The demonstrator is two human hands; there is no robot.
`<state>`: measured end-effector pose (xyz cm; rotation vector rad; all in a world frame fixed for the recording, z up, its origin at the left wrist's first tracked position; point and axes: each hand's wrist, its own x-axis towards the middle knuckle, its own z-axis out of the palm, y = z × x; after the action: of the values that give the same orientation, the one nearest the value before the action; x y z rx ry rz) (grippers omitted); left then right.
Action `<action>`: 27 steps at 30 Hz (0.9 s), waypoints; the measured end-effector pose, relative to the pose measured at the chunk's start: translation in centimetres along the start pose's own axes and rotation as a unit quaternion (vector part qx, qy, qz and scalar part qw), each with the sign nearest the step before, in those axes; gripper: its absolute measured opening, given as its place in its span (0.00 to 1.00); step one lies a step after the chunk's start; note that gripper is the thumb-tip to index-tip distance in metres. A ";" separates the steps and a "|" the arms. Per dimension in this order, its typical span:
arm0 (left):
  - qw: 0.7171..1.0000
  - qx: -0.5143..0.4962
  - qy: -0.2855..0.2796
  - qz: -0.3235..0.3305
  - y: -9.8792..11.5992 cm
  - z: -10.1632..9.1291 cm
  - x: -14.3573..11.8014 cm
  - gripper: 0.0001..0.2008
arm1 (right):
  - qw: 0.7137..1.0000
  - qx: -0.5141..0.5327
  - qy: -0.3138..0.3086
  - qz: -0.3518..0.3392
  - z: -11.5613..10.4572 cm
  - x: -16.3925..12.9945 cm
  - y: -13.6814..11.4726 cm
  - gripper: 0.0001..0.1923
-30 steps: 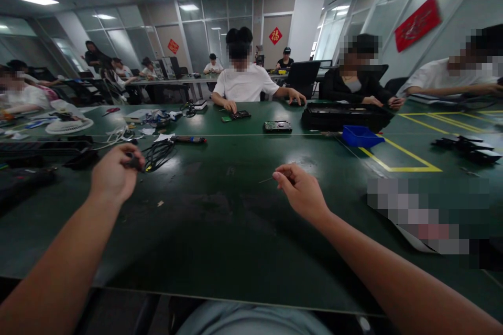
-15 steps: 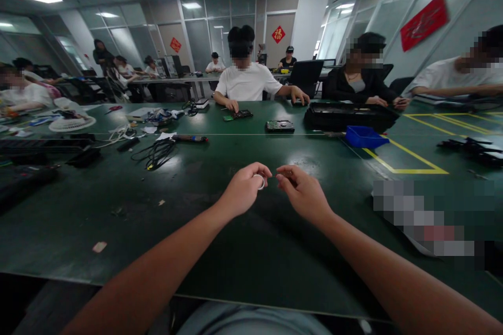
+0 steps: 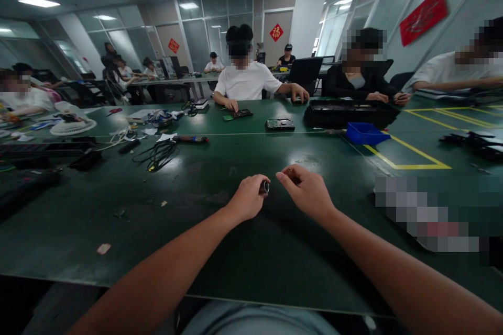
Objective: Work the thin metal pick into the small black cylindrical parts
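Progress: While we hold both hands low over the green table (image 3: 220, 251), the work looks to be in its early part, since nothing we can see is joined yet.
Small dark piece (image 3: 265, 187): pinched at the fingertips of our left hand (image 3: 248, 200), over the middle of the table.
Right hand (image 3: 308, 192): curled, pinching something tiny and brownish; we cannot tell what.
Gap: the hands are near, not touching.
Around: black cable (image 3: 157, 154) far left, blue bin (image 3: 367, 133) far right.

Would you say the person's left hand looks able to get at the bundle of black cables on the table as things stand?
Probably yes: bare green table lies between the left hand and the black cables, though the hand already pinches a small dark piece.
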<state>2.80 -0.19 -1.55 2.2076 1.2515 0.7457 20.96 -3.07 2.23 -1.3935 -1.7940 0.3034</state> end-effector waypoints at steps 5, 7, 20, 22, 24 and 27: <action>0.999 -0.005 -0.013 0.032 -0.5 -0.6 0.0 0.18 | 0.999 0.045 0.012 0.026 0.0 0.0 0.3 0.14; 1.000 -0.017 -0.004 0.018 -0.6 -0.9 -0.2 0.21 | 0.997 0.071 0.019 0.030 0.0 0.0 0.5 0.13; 0.999 -0.046 0.012 0.024 -1.2 -1.9 -0.2 0.18 | 0.989 0.139 0.049 -0.009 -0.2 -0.2 0.4 0.11; 0.998 -0.050 0.009 0.023 -1.2 -1.8 -0.2 0.18 | 0.990 0.137 0.042 -0.003 -0.2 -0.3 0.3 0.11; 0.998 -0.057 0.009 0.022 -1.3 -1.9 -0.2 0.18 | 0.991 0.133 0.035 0.004 -0.3 -0.3 0.1 0.11; 0.997 -0.068 0.012 0.019 -1.2 -2.1 -0.3 0.18 | 0.992 0.125 0.027 0.022 -0.5 -0.1 -0.2 0.12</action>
<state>0.58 0.42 -0.87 2.1240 1.1387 0.8489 21.21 -3.39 2.60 -1.2524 -1.6218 0.4915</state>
